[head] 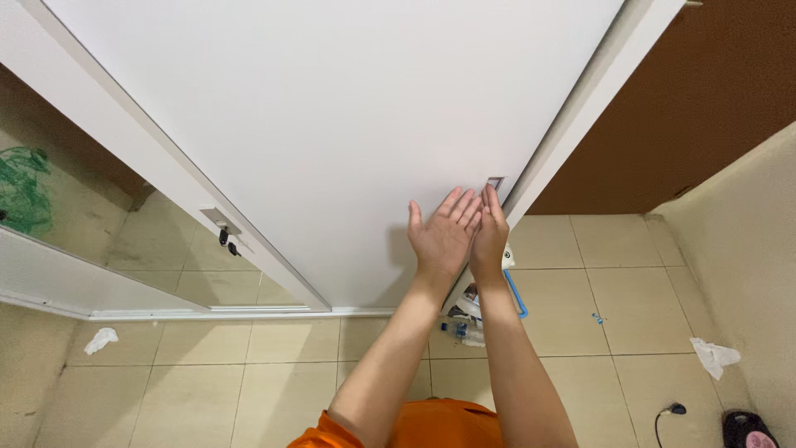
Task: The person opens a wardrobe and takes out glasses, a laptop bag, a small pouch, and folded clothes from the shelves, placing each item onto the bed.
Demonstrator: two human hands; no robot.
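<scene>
At the far left edge, a green net-like bundle (22, 189) shows in a mirrored or glass panel (99, 224) beside the door. A crumpled white tissue (101, 339) lies on the tiled floor (249, 373) near the lower left, just below the white baseboard. On the frame strip left of the door sits a small metal lock plate (220, 219) with dark keys (229, 242) hanging from it.

The large white door (332, 108) fills the middle. The left hand (442, 236) lies flat against its lower right part, fingers spread and straight, gripping nothing. Just beside it, the right hand (490, 232) stands edge-on with fingers extended, its fingertips reaching up to the small recessed metal pull (495, 182) at the door's right edge; it is open too, not clasped around anything. The two hands touch along their sides.

Below the wrists, by the door's bottom right corner, stand a white object with a blue handle (514, 290) and plastic bottles (466, 330). Further right on the floor lie another crumpled tissue (713, 355), a black cable plug (676, 409) and a dark slipper (746, 429) by the beige wall.
</scene>
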